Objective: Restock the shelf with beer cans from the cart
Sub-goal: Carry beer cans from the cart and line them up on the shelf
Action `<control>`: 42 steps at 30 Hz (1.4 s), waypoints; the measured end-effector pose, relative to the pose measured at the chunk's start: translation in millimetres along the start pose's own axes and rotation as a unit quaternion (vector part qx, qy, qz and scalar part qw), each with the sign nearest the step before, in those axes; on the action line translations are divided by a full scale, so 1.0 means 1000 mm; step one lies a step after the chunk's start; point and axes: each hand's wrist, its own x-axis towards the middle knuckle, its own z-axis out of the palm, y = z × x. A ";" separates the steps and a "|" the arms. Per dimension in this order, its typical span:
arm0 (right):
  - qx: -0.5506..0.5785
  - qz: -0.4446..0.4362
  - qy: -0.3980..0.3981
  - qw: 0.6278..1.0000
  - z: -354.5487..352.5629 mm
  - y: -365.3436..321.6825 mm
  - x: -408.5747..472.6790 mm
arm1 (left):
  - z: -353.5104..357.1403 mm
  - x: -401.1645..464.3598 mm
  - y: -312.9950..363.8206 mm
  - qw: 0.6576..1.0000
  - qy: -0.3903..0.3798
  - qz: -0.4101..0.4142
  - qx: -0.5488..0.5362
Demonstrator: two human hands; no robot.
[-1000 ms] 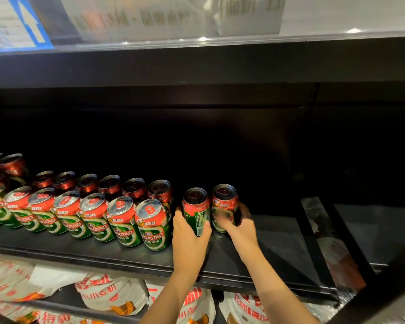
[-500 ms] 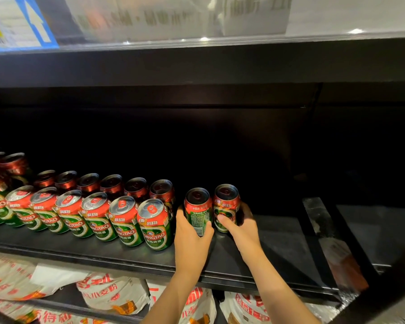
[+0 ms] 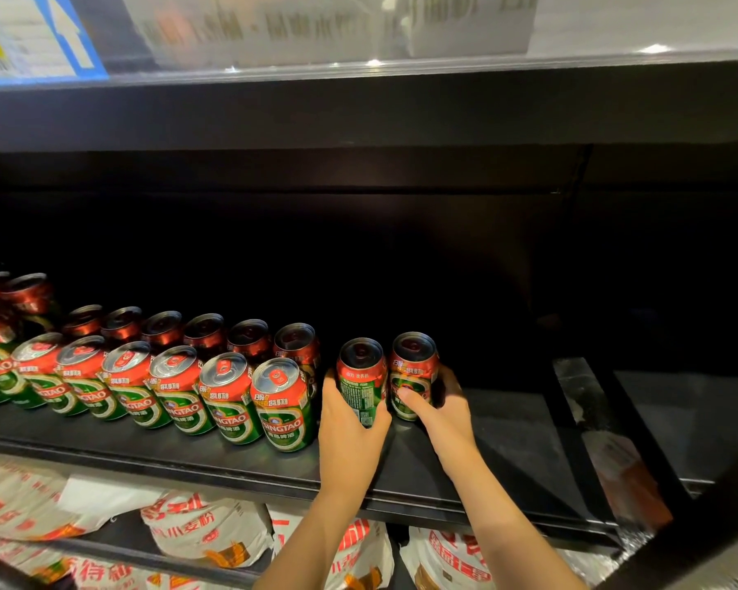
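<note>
Hidden first: the back of the black shelf [image 3: 422, 474] is dark, so we cannot make out anything behind the cans. The signs on the upper shelf edge [image 3: 358, 23] are blurred and unreadable. The leftmost cans run off the frame edge. Back row of cans [image 3: 205, 332] shows mostly lids, its bodies covered by the front row [image 3: 180, 389], which stands upright, labels forward. We grip one can [image 3: 361, 376] with our left hand [image 3: 350, 436], fingers wrapped round its lower body; it stands on the shelf just right of the rows. Our right hand [image 3: 439, 415] curls round a second can [image 3: 414, 368] touching the first, its base hidden. Below, flour bags [image 3: 207, 530] lie on a lower shelf, partly cut off.
</note>
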 end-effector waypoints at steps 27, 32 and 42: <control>-0.014 -0.004 0.000 1.000 0.000 -0.003 -0.001 | 0.001 0.001 0.000 0.999 0.016 0.001 0.031; -0.010 -0.002 -0.002 1.000 0.000 -0.001 0.000 | 0.001 0.001 -0.002 1.000 0.008 -0.003 0.020; -0.012 0.002 0.000 1.000 0.000 -0.001 0.000 | 0.000 0.000 0.001 0.999 0.019 0.000 0.041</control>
